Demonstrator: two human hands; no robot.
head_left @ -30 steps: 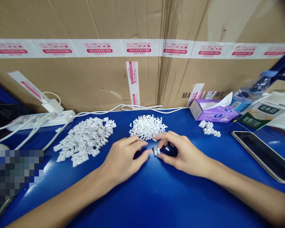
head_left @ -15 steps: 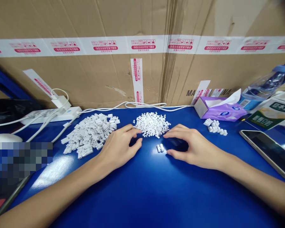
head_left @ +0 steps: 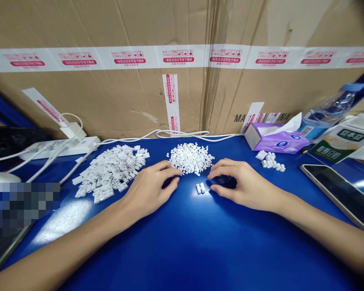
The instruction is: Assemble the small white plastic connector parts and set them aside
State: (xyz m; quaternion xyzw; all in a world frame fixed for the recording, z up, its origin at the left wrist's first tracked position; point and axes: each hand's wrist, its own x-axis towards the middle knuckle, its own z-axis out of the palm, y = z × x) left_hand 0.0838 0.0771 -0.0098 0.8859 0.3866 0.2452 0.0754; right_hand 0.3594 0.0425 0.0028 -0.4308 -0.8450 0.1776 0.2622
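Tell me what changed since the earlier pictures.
The left hand and right hand drew apart from the two small white pieces, which now lie untouched on the blue table between them. The heap of white bits and the pile of white clips stayed put.

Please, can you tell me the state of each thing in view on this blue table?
left hand: empty, fingers curved, beside the small-piece heap
right hand: empty, fingers curved, not touching anything on the table
small white plastic part: lying alone between the hands
heap of small white pieces: loose
pile of white plastic clips: loose, spread out
purple tissue box: open, tissue sticking out
phone: lying flat, screen dark
power strip: cables plugged in
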